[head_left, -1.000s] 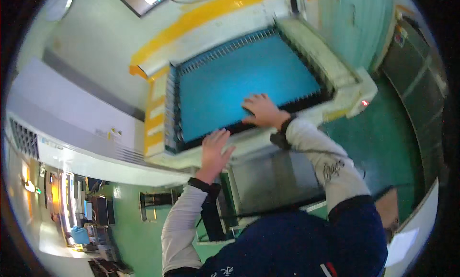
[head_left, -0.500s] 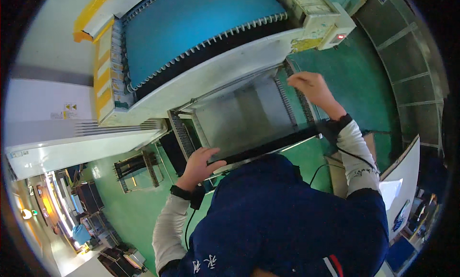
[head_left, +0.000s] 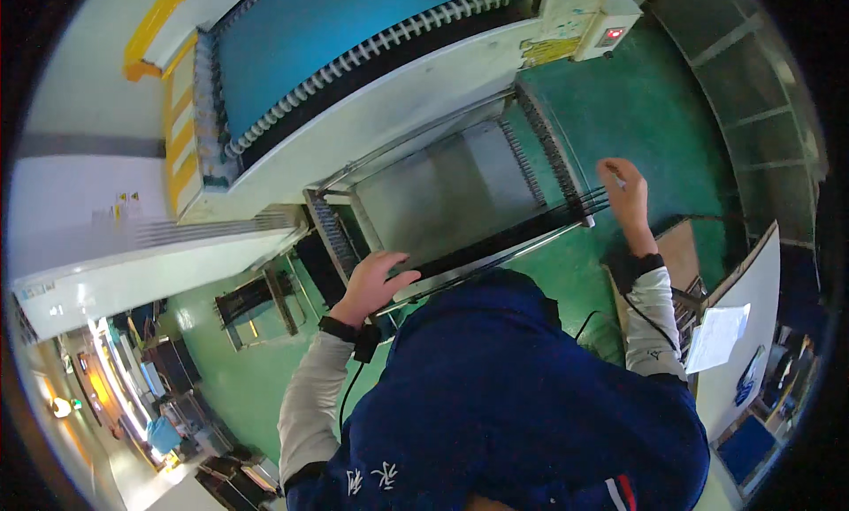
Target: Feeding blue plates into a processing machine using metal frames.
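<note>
My left hand (head_left: 373, 288) is at the near left corner of a metal rack, thumb and fingers apart, nothing in them. A flat grey panel (head_left: 451, 192) lies within the rack, between toothed side rails (head_left: 550, 144). Along its near side runs a black bar (head_left: 495, 241), close to my left fingertips. My right hand (head_left: 630, 208) hovers off the rack's right end, fingers loosely curled with a small gap; I see nothing held. Thin dark rods (head_left: 597, 199) stick out of the rack just beside it.
Beyond the rack stands a white machine (head_left: 424, 95) with a blue sheet (head_left: 345, 42) on its rollers. A lit control box (head_left: 610, 35) sits at its right end. Another small rack (head_left: 256, 303) stands on the green floor to the left. A board with white paper (head_left: 718, 336) is at right.
My right hand has moved right and nearer, from over the rack's right rail to outside its end. My left hand stays close to the same corner. The view has shifted slightly.
</note>
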The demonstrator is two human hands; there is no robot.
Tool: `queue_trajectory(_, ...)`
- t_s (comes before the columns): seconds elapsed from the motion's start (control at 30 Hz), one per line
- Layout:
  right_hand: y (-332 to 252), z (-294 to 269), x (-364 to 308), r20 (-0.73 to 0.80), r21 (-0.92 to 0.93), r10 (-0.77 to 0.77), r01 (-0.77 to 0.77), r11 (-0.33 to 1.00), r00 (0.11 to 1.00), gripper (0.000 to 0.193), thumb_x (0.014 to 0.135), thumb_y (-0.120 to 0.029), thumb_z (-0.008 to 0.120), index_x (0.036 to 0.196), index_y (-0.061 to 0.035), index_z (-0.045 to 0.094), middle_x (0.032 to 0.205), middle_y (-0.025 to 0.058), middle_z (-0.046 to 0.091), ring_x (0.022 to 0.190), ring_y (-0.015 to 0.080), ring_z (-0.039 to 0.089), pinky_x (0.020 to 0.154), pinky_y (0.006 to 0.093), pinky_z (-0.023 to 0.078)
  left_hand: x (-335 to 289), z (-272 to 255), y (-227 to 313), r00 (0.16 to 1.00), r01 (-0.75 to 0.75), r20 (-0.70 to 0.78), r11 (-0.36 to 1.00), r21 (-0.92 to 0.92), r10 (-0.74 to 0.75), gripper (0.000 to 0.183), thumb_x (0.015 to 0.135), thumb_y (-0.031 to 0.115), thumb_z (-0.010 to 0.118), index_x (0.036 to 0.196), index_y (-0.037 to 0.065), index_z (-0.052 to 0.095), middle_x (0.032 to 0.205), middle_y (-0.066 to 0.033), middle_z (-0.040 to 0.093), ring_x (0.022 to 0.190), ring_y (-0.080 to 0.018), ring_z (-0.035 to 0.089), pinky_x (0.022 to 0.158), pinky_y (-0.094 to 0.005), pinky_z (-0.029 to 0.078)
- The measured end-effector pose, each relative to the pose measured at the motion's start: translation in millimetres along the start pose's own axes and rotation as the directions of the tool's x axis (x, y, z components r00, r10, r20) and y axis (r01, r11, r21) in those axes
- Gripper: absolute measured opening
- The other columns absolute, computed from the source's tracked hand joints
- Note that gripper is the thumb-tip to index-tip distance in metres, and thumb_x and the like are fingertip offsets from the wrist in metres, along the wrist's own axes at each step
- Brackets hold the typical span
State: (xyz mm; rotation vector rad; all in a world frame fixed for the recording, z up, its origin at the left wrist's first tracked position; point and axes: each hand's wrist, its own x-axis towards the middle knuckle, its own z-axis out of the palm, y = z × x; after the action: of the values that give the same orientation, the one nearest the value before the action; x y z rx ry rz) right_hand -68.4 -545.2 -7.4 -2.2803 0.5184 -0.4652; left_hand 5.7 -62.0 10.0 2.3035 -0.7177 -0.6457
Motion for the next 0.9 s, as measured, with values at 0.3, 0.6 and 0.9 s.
queue_trajectory(0.3,-114.8,74.2,-22.4,0.544,0.156,-0.4,0.38,0.912,0.738,0.037,0.077,-0.035,0.078,0.096,-0.0043,0.07,0.093,0.0162,0.069,0.089,0.0377,0.064,0.076,0.0437,0.05,-57.4,-25.0,28.8,0.882,0.09,-0.456,0.992,-0.085,-0.119,0.018,0.082,0.014,0.074,0.093,0.001,0.069,0.087,-0.012,0.066,0.078,-0.0251,0.063,0.071,-0.0338,0.05)
queue_trajectory(0.6,-149.2,135.4,-37.9,0.896,0.101,-0.201,0.259,0.961,0.395,0.048,0.084,-0.052,0.068,0.094,-0.005,0.071,0.086,0.0158,0.069,0.081,0.0353,0.065,0.071,0.042,0.05,-153.0,76.0,-42.2,0.795,0.484,-0.154,0.768,-0.42,-0.586,0.036,0.085,0.032,0.074,0.078,-0.002,0.065,0.07,-0.0089,0.064,0.063,-0.0179,0.057,0.06,-0.0342,0.047)
queue_trajectory(0.9,-152.6,139.8,-30.5,0.923,0.092,-0.157,0.195,0.976,0.351,0.043,0.084,-0.046,0.07,0.091,-0.0042,0.074,0.084,0.0161,0.07,0.077,0.0323,0.066,0.069,0.0396,0.05,-111.0,185.2,-112.4,0.767,0.554,-0.137,0.755,-0.35,-0.626,0.052,0.078,0.051,0.073,0.082,0.0,0.068,0.076,-0.0191,0.067,0.07,-0.0356,0.064,0.067,-0.0436,0.05)
